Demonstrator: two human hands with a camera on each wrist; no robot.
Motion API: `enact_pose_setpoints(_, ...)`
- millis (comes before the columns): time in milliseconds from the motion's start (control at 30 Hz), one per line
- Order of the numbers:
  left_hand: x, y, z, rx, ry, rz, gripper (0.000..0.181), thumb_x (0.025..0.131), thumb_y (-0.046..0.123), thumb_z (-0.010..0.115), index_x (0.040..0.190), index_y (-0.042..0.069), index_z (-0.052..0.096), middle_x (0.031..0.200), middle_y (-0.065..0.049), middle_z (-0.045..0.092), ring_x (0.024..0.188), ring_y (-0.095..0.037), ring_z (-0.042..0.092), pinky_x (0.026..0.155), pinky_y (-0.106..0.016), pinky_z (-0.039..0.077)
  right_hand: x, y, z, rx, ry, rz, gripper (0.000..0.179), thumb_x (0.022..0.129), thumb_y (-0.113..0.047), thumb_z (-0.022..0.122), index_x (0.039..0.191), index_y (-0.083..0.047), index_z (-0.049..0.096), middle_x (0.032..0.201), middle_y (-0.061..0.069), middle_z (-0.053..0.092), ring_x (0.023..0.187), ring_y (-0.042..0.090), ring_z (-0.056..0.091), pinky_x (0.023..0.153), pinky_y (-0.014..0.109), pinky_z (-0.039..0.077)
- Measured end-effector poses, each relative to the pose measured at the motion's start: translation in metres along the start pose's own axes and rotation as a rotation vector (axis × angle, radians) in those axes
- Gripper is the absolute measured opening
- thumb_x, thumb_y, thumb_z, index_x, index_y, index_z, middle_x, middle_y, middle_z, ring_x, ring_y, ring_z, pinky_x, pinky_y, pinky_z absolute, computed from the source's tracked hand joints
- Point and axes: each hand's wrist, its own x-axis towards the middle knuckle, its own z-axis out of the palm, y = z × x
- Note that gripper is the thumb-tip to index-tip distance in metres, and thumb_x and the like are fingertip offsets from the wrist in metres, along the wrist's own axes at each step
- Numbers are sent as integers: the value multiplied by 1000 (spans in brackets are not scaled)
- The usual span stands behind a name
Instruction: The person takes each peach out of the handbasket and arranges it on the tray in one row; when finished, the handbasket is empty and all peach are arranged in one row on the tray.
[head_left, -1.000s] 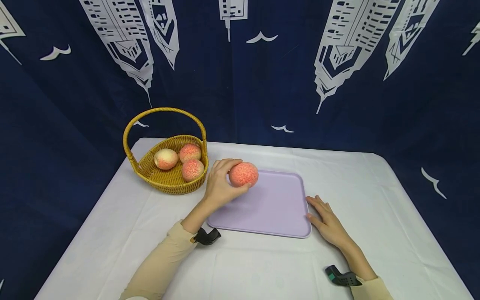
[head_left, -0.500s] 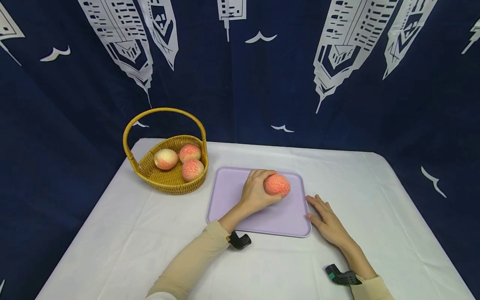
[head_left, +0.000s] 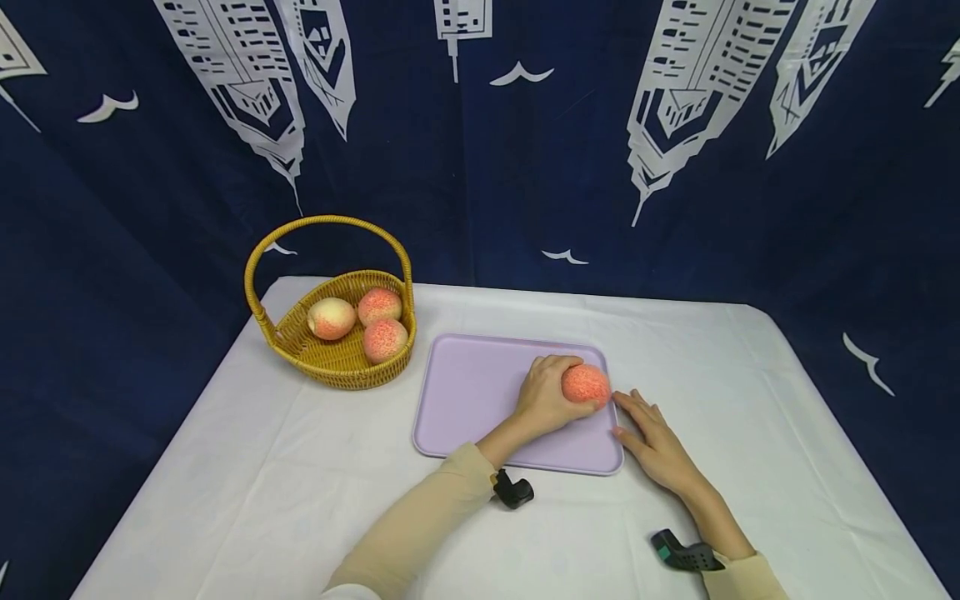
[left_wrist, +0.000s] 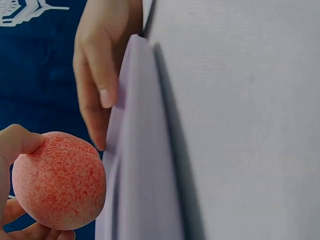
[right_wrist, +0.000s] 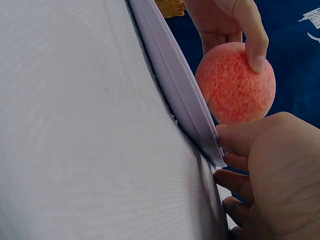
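A pinkish-red peach (head_left: pixel 587 386) is in my left hand (head_left: pixel 546 398), gripped from its left side between thumb and fingers over the right end of a lilac tray (head_left: pixel 468 392). In the left wrist view the thumb lies on top of the peach (left_wrist: pixel 60 182) and fingertips show beneath it. My right hand (head_left: pixel 658 448) rests at the tray's right edge, fingers loosely extended. In the right wrist view, the fingertips of this hand (right_wrist: pixel 282 170) are right at the tray's rim (right_wrist: pixel 175 75), just below the peach.
A yellow wicker basket (head_left: pixel 345 375) with a tall handle stands at the back left, holding three peaches (head_left: pixel 332 318). A white cloth (head_left: pixel 712 367) covers the table. Behind it hangs a dark blue curtain (head_left: pixel 510 183) printed with white buildings and birds.
My left hand has carried the peach rightward and slightly nearer, from the tray's left part to its right end. The right hand, tray and basket have stayed in place.
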Motion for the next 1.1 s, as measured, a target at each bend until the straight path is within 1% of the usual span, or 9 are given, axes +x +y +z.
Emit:
enact_pose_setpoints(133,0,0,8,11,-14,-9,65,71,42,83,126,15,62,124,0,65,106,-14,54,92,-22,43,0,0,0,8,-1,-9,53,96,-18,58,144,-1,44,148,30,39,141,53,24,116,65,10)
enact_pose_setpoints(267,0,0,13,17,-27,-14,66,72,42,84,127,15,61,125,0,64,106,-14,54,91,-21,43,0,-1,0,8,-2,-17,52,96,-18,58,143,0,43,148,30,39,141,54,23,116,65,10)
enact_pose_setpoints(367,0,0,14,17,-34,-3,67,72,42,83,128,14,60,125,-1,64,106,-15,53,92,-21,43,0,-1,0,1,4,-21,52,96,-17,58,143,1,44,147,31,40,140,54,24,115,65,11)
enact_pose_setpoints(533,1,1,16,12,-72,-2,70,74,44,82,131,13,57,126,-3,62,112,-17,54,95,-25,44,0,0,0,-5,11,-12,53,96,-18,59,141,4,44,146,33,39,140,54,25,116,63,12)
enact_pose_setpoints(767,-2,1,17,5,-108,-45,74,75,47,80,135,14,54,127,-4,59,114,-17,55,97,-27,46,1,2,1,1,9,-7,55,95,-19,59,142,5,43,147,34,38,140,54,25,116,63,11)
enact_pose_setpoints(867,-6,0,11,9,-105,-52,76,75,51,79,136,14,53,127,-4,58,115,-17,54,97,-28,47,2,2,1,-1,5,-2,55,96,-19,59,142,4,43,148,33,37,140,54,24,116,63,11)
enact_pose_setpoints(933,-10,-1,4,15,-92,-44,77,75,52,79,136,14,53,128,-4,58,117,-17,54,99,-30,46,2,1,1,-3,2,3,55,96,-19,59,142,4,43,148,32,37,141,54,24,116,64,11)
enact_pose_setpoints(1033,-16,-3,-12,7,-64,-25,74,76,47,79,137,13,54,130,-5,57,122,-19,52,102,-33,45,2,0,1,-7,1,9,55,96,-19,59,142,5,43,148,33,37,141,53,24,116,64,11)
enact_pose_setpoints(1100,-20,-6,-27,-4,-28,-8,70,77,41,79,136,12,55,130,-5,57,124,-21,51,103,-35,45,2,-1,0,-8,3,9,55,95,-19,59,142,5,43,147,33,37,141,53,24,116,63,11)
